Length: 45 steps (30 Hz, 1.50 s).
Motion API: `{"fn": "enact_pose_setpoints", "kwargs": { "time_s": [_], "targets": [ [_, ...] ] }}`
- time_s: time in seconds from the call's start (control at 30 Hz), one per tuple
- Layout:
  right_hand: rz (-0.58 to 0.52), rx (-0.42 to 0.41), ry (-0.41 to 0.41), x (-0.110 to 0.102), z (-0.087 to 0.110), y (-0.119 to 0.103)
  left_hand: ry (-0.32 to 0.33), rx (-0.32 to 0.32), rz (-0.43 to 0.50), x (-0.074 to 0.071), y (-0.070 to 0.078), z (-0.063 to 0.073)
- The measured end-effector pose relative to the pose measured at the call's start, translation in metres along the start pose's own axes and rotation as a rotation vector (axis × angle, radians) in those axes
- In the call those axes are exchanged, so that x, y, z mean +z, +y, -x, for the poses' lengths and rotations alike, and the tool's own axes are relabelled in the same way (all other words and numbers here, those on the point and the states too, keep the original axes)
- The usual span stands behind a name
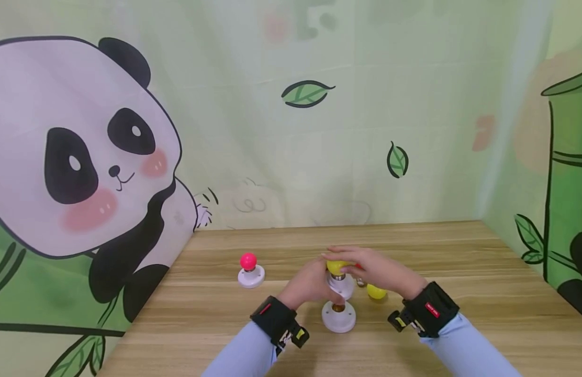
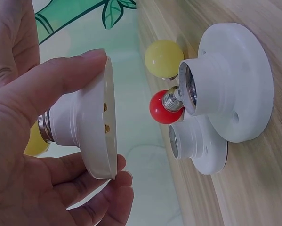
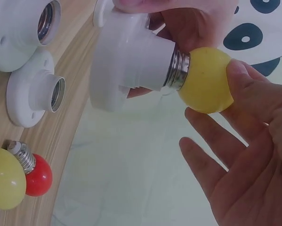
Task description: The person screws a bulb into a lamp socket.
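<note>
A white round lamp holder [image 2: 93, 117] is held above the table in my left hand [image 1: 312, 283], thumb on the rim of its base and fingers below. Brass screws show on its underside in the left wrist view. My right hand [image 1: 373, 267] pinches a yellow light bulb [image 3: 206, 80] between thumb and fingers. The bulb's silver screw thread enters the holder's mouth, with part of the thread still showing outside. In the right wrist view, the other right fingers [image 3: 211, 136] are spread away from the bulb.
Two lamp holders without bulbs, a nearer one [image 2: 225, 84] and a farther one [image 2: 204, 146], stand on the wooden table [image 1: 215, 324]. Beside them lie a loose yellow bulb [image 1: 377, 291] and a red bulb [image 2: 166, 108]. Further left, a pinkish-red bulb [image 1: 248, 262] sits in a holder [image 1: 251, 277].
</note>
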State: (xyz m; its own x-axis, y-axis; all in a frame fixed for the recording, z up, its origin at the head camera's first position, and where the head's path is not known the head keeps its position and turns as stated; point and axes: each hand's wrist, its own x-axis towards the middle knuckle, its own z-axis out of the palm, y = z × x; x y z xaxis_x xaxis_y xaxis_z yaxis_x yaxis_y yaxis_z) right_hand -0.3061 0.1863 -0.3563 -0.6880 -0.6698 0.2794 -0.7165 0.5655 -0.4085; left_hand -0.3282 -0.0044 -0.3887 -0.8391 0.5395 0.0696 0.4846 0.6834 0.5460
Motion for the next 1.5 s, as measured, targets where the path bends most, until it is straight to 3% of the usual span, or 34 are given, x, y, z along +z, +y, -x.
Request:
{"fn": "enact_pose_setpoints", "kwargs": {
  "time_s": [0.33, 0.63, 0.97, 1.2, 1.4, 1.5],
  "targets": [
    [0.005, -0.008, 0.012, 0.0006, -0.0009, -0.0017, -0.001, -0.033, 0.014, 0.0007, -0.0006, 0.0005],
    [0.007, 0.014, 0.029, 0.0015, -0.0002, -0.0016, -0.007, -0.009, 0.049, 0.0027, -0.0019, 0.0015],
    [0.093, 0.131, 0.089, 0.0049, -0.0008, -0.0035, -0.009, 0.033, 0.058, 0.0040, -0.0038, 0.0012],
    [0.114, 0.149, 0.111, 0.0057, -0.0022, -0.0046, -0.009, 0.037, 0.046, 0.0036, -0.0040, 0.0010],
    [0.057, 0.167, 0.104, 0.0039, -0.0002, -0.0048, -0.013, 0.034, 0.057, 0.0034, -0.0045, 0.0013],
    [-0.015, 0.128, 0.062, 0.0016, 0.0019, -0.0031, -0.013, 0.030, 0.065, 0.0037, -0.0041, 0.0016]
  ]
}}
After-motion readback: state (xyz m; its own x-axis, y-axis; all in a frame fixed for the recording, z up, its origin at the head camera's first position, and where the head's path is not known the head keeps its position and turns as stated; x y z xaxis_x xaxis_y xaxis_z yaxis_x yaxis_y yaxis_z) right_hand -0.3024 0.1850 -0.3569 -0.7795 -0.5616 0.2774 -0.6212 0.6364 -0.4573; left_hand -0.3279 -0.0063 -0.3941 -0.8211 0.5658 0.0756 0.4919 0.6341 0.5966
